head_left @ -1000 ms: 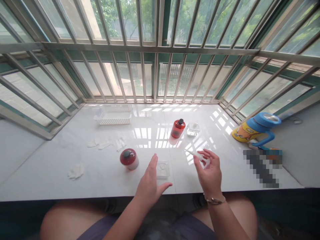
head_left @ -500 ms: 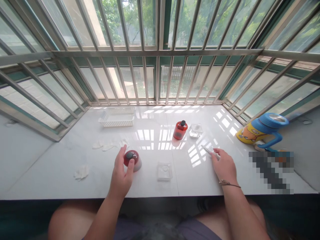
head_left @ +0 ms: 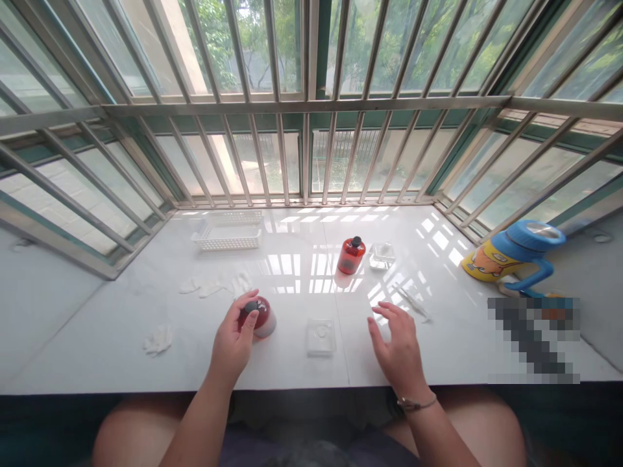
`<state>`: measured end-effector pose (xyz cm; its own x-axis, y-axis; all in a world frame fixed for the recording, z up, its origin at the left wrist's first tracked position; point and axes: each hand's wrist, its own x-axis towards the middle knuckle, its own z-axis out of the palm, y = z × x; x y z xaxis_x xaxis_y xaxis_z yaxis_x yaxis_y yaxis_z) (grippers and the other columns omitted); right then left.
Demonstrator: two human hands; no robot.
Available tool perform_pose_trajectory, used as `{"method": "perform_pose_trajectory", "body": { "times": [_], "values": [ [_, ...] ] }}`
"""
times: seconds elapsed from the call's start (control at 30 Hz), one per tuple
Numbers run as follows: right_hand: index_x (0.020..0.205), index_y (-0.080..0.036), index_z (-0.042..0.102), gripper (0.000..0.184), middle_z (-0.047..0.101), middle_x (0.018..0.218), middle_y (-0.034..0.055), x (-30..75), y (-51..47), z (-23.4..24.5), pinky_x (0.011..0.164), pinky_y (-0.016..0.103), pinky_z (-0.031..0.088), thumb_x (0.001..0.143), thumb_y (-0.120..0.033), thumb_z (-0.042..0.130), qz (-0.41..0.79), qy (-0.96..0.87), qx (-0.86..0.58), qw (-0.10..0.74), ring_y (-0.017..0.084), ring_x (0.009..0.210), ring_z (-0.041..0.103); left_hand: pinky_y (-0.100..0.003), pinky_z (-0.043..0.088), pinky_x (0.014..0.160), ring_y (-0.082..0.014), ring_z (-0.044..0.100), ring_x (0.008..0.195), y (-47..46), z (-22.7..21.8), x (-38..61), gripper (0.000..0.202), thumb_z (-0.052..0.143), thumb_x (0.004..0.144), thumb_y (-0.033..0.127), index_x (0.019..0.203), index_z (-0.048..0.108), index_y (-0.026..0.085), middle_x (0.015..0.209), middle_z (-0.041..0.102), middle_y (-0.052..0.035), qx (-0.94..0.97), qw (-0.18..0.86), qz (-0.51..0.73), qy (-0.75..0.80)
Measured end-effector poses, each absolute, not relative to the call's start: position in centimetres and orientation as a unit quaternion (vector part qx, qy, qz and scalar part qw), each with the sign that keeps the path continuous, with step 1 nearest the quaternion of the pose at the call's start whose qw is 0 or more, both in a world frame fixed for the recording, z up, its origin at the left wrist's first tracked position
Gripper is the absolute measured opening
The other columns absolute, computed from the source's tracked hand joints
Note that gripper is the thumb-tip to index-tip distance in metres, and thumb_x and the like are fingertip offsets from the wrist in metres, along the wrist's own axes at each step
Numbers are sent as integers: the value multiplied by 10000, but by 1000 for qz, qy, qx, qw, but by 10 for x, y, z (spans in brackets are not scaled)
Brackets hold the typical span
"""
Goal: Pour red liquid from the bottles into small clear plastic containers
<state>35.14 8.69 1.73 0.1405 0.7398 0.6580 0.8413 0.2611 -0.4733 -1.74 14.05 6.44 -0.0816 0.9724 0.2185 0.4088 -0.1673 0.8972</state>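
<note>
My left hand point(head_left: 235, 335) has its thumb and fingers around the black cap of a dark red bottle point(head_left: 263, 318), which stands on the white tabletop. My right hand point(head_left: 396, 337) hovers over the table, fingers apart, holding nothing. Beyond it, to the right, lie slim pale tweezers point(head_left: 413, 302). Between my hands sits a small clear square dish point(head_left: 320, 337) with a round mark in its middle. Farther back stands a second red bottle point(head_left: 351, 255) with a black cap, and a clear faceted glass container point(head_left: 382, 256) is beside it.
A white perforated basket point(head_left: 228, 241) stands at the back left. Crumpled white pieces point(head_left: 158, 340) and thin white gloves or cloths point(head_left: 207, 285) lie on the left. At the right is a yellow and blue flask point(head_left: 511, 251) near a blurred patch. Metal bars border the table.
My right hand has let go of the tweezers, left them on the table and moved left, fingers spread. My left thumb and fingers have closed in on the bottle's cap.
</note>
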Motion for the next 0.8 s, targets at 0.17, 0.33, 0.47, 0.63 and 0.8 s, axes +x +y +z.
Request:
{"method": "perform_pose_trajectory", "body": {
  "times": [0.17, 0.33, 0.47, 0.63, 0.8],
  "values": [
    [1370, -254, 630, 316, 651, 1433, 166, 286, 75, 36, 1100, 567, 577, 1057, -297, 640, 70, -711, -527, 460, 340, 1351, 627, -561, 507, 1207, -326, 608, 1448, 145, 53, -14, 337, 729, 998, 523, 1175, 632, 254, 1515, 670, -138, 561, 335, 530, 541],
    [1545, -231, 515, 685, 610, 1537, 195, 248, 89, 40, 1137, 569, 588, 955, -411, 812, 129, -740, -491, 441, 367, 1409, 614, -506, 584, 1124, -328, 666, 1382, 146, 55, -11, 498, 807, 934, 539, 1282, 602, 247, 1477, 695, -153, 524, 360, 548, 544],
    [1495, -246, 551, 551, 714, 1313, 149, 237, 99, 29, 1061, 543, 632, 980, -271, 748, 135, -731, -497, 447, 331, 1235, 692, -537, 507, 1224, -342, 633, 1429, 148, 57, -15, 420, 831, 910, 530, 1170, 658, 248, 1484, 696, -139, 550, 355, 521, 549],
    [1456, -241, 547, 514, 707, 1264, 133, 235, 100, 20, 1031, 527, 636, 976, -241, 732, 145, -717, -504, 459, 317, 1190, 684, -565, 583, 1133, -329, 692, 1356, 150, 57, -13, 487, 893, 863, 464, 1084, 511, 259, 1398, 745, -145, 494, 404, 577, 510],
    [1428, -245, 568, 490, 712, 1234, 126, 234, 100, 18, 1007, 521, 642, 967, -246, 735, 134, -715, -504, 466, 317, 1165, 691, -538, 579, 1147, -328, 665, 1389, 148, 59, -11, 418, 869, 887, 450, 1083, 557, 253, 1434, 722, -130, 500, 393, 551, 540]
  ]
}}
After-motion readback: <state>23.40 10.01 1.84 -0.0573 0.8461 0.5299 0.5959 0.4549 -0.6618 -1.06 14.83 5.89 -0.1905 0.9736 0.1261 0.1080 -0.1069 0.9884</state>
